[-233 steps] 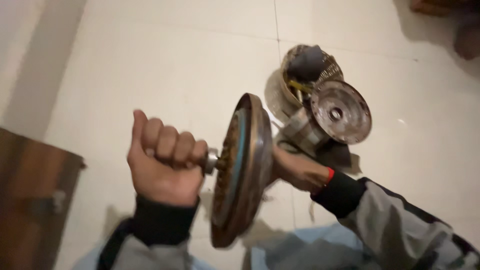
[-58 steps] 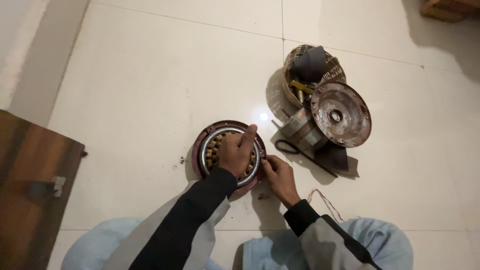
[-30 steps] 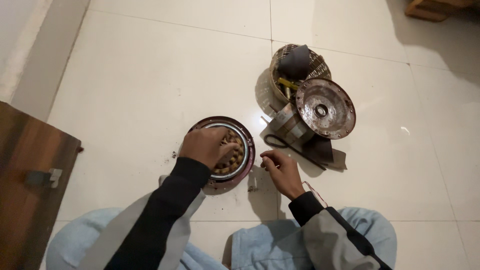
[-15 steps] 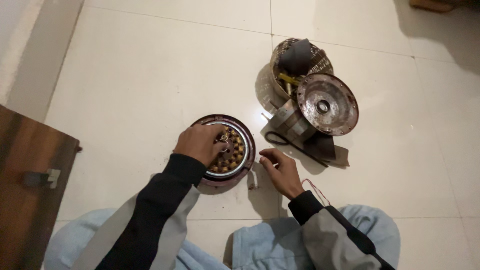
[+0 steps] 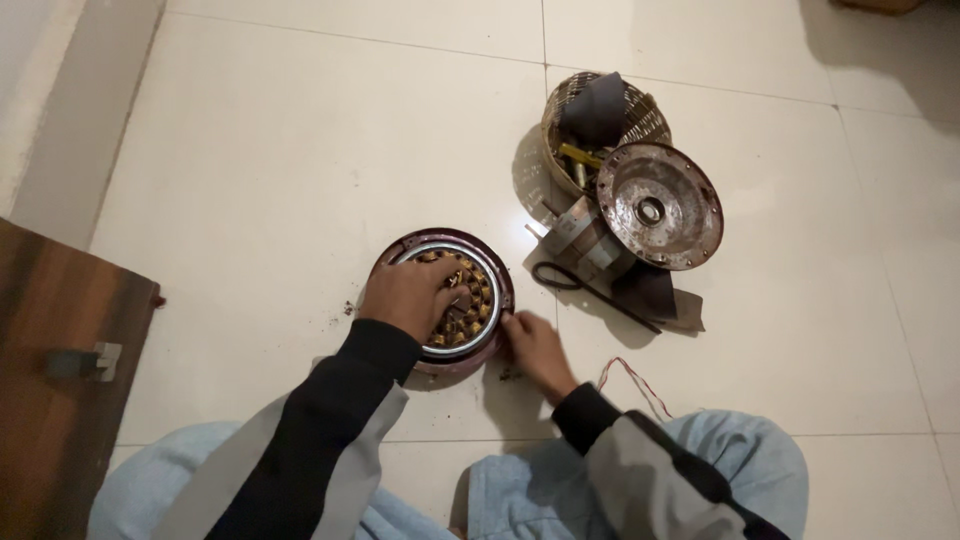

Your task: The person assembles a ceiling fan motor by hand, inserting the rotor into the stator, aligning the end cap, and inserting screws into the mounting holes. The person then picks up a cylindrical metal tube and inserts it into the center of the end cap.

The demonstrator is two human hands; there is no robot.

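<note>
A round dark-red motor housing (image 5: 432,240) lies flat on the tiled floor, with a silver ring and copper windings (image 5: 472,312) showing inside it. My left hand (image 5: 408,295) rests on top of it, fingers curled down onto the middle of the windings. At the housing's lower right edge my right hand (image 5: 533,346) has its fingertips against the rim. Both sleeves are black and grey, and my knees in light blue trousers (image 5: 720,470) are at the bottom.
To the right a worn round metal cover (image 5: 660,205) leans on other metal parts, beside a woven basket (image 5: 610,125) holding small items. A black looped tool (image 5: 565,279) and a thin red and white wire (image 5: 632,377) lie nearby. A dark wooden board (image 5: 50,390) stands at the left.
The motor, held up in both hands several seconds ago, now lies on the floor. Over the last second my left hand stayed on the windings and my right hand moved up to the rim.
</note>
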